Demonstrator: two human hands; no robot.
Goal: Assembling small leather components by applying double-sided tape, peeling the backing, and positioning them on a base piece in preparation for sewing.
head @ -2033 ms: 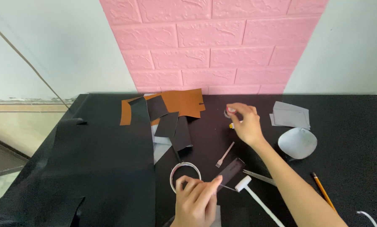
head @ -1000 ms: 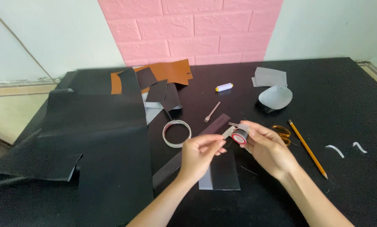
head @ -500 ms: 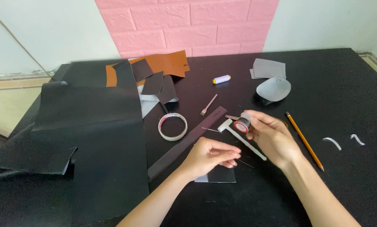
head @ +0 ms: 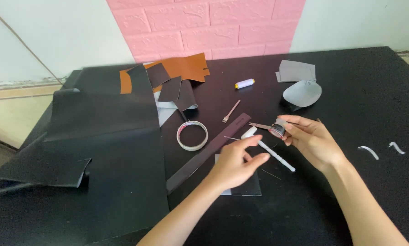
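Note:
My right hand (head: 311,141) holds a small dark jar (head: 277,129) with a reddish rim by the fingertips, tilted to the left above the black table (head: 364,200). My left hand (head: 238,161) hovers just left of it, thumb and fingers apart, with nothing visible in it. It is over a small dark leather rectangle (head: 249,187) and beside a white-handled tool (head: 273,153). A long dark leather strip (head: 204,155) lies diagonally under the left hand. A thin metal tool (head: 259,125) lies next to the jar.
A tape roll (head: 192,135) and a small pronged tool (head: 231,111) lie left of the hands. A large black leather sheet (head: 99,150) covers the left side. Brown leather (head: 186,66), a white thread spool (head: 244,83) and grey pieces (head: 300,82) lie at the back, white slivers (head: 368,151) to the right.
My right hand picked the jar up at the back of the table and brought it in front of me. My left hand met it at the jar, then drew away down and left.

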